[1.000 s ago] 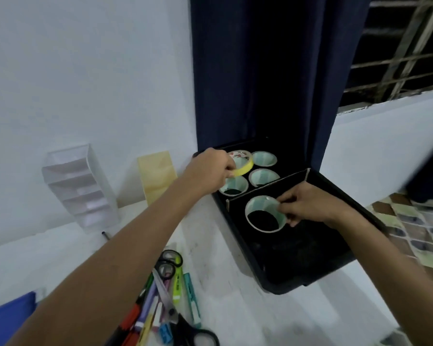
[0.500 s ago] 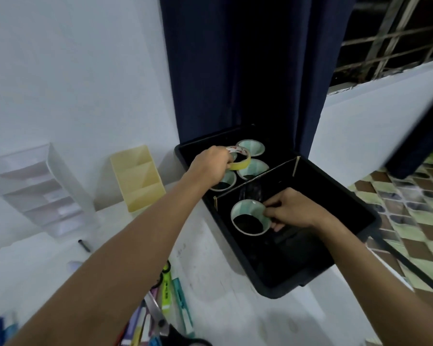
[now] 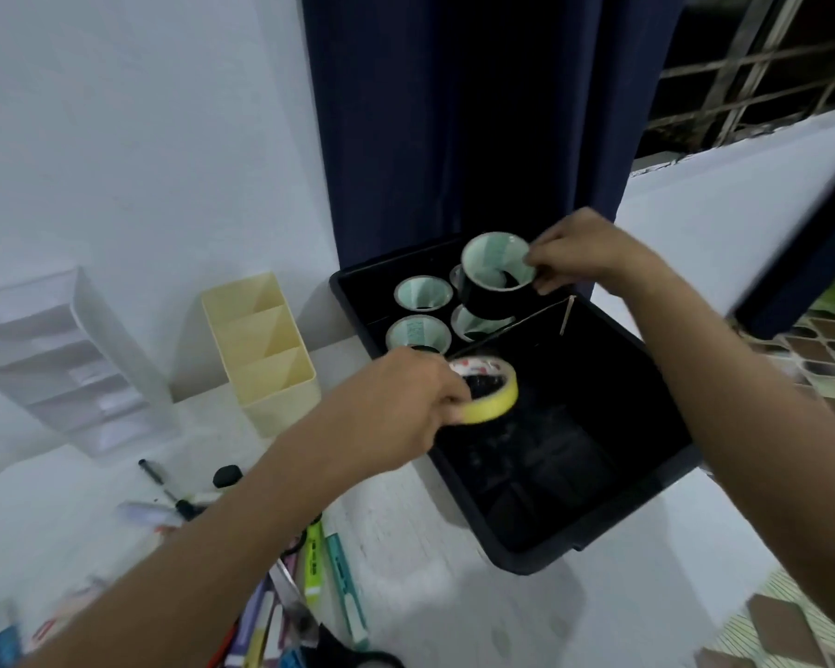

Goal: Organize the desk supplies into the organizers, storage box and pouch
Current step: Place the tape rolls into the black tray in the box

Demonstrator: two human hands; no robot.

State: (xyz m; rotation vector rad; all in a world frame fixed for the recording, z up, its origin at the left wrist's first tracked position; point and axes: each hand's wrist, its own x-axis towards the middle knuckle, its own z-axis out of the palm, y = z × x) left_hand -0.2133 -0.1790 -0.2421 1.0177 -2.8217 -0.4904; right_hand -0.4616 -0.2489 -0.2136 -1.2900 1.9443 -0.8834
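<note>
On a white bench (image 3: 454, 595) against a white wall, dark blue curtain (image 3: 454, 113) behind, sits a black storage box (image 3: 598, 532) with a divider. No writing readable. Left hand (image 3: 396, 412) grip pinches a yellow tape roll (image 3: 490, 395) over the box's near compartment. Right hand (image 3: 579, 250) grip holds a black tape roll (image 3: 495, 277) above three rolls in the far compartment
</note>
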